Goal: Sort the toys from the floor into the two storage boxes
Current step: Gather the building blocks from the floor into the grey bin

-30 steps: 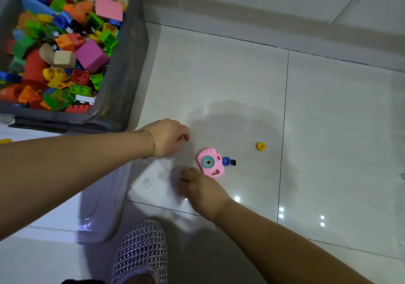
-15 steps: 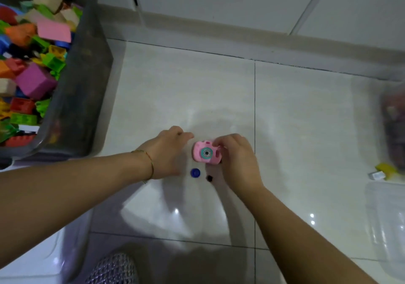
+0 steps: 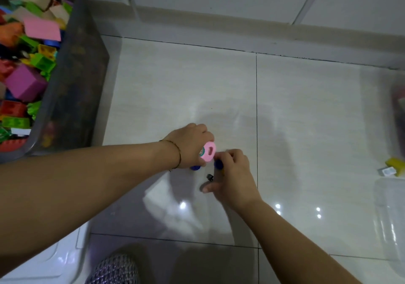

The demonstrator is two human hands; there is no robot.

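Left hand [image 3: 190,145]: centre of the frame, fingers curled round the pink toy camera [image 3: 208,154], which is held clear of the tiled floor [image 3: 186,82] and tilted on edge. A thin bracelet [image 3: 178,155] sits on this wrist.

Right hand [image 3: 234,181]: just right of and below the left hand, nearly touching the camera. Its fingers are curled over a blue round piece [image 3: 218,163] and the thumb points toward the left of the frame. Whether that piece is off the floor cannot be determined.

A second blue piece [image 3: 195,168] lies on the floor under the left hand. A small black part [image 3: 210,176] lies on the floor between the right thumb and fingers.

Grey storage box [image 3: 87,68]: upper left of the frame, filled with coloured building blocks [image 3: 25,84].

Second storage box [image 3: 399,108]: right edge, blurred. Below it lie a yellow block [image 3: 395,163] and a small white piece [image 3: 387,171], well apart from the hands.
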